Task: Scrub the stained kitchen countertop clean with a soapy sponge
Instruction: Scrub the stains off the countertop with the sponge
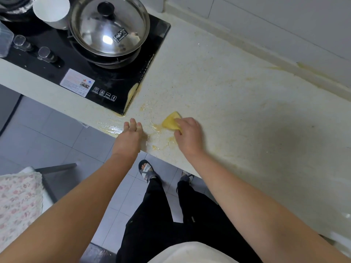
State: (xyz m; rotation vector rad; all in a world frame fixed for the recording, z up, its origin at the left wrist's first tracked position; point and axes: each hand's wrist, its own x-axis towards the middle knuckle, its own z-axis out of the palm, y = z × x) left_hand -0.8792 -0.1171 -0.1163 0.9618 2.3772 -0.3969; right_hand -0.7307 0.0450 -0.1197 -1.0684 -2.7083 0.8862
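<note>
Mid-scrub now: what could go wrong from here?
The sponge in the right hand works near the countertop edge; yellow liquid may be pushed onto the floor.
The left hand rests beside a wet patch and could slip.
The yellow residue along the cooktop corner could be missed.

The scene is lit evenly and softly from above. A broad, diffuse shadow is cast on the countertop at right. Bright glare is thrown off the pot lid and a wet patch at the counter's edge. Straight lines are bowed toward the borders, and fine detail is slightly smeared throughout.
</note>
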